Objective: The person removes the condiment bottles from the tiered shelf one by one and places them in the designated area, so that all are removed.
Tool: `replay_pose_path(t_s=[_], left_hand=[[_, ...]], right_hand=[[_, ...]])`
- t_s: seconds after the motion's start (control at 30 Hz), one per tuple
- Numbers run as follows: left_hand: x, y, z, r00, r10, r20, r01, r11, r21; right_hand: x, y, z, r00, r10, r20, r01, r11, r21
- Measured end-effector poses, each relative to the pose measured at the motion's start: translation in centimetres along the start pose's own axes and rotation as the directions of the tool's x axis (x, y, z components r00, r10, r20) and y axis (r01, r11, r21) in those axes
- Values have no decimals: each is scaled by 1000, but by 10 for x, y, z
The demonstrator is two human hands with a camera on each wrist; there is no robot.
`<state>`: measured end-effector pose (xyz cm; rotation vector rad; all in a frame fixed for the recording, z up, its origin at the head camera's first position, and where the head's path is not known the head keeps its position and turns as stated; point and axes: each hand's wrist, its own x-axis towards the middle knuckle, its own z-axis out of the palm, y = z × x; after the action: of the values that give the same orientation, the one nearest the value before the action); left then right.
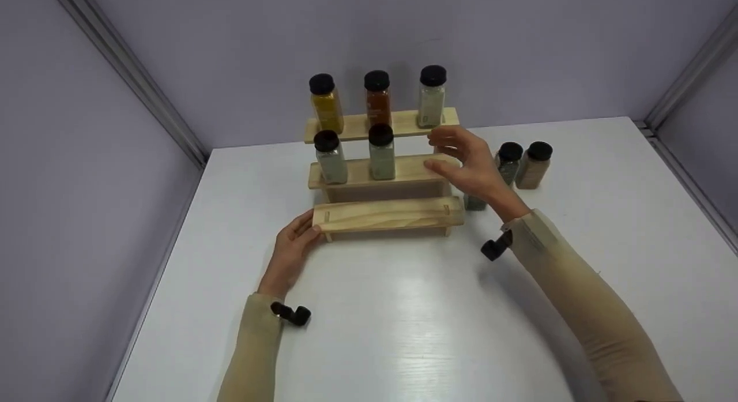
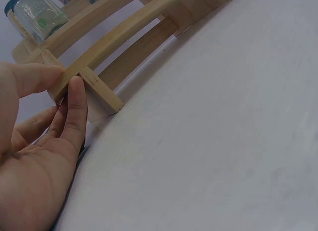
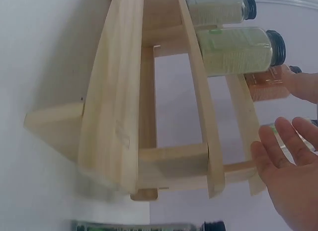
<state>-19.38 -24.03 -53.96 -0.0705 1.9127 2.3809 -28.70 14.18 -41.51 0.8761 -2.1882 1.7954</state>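
A three-tier wooden spice rack stands on the white table. My left hand grips the left end of its lowest shelf; in the left wrist view, the thumb and fingers pinch the shelf just by its leg. My right hand, fingers apart and holding nothing, hovers at the right end of the middle shelf. On that shelf stand two pale green spice jars, one at the left and another near the middle. The top shelf bears a yellow jar, a red jar and a pale green jar.
Right of the rack, a dark green spice jar and a tan jar stand on the table. Another jar is partly hidden behind my right hand. Grey walls enclose the table at the back and sides.
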Motion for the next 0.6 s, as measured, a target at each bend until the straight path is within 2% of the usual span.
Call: replay_pose_path(t_s=[0.27, 0.6], left_hand=[[-2, 0, -1, 1000, -2, 5, 2, 1000, -2], [0, 0, 1, 1000, -12, -20, 12, 1000, -10]], right_hand=[[10, -1, 21, 1000, 21, 22, -20, 999, -26], [19, 3, 45, 999, 42, -2, -41, 996, 77]])
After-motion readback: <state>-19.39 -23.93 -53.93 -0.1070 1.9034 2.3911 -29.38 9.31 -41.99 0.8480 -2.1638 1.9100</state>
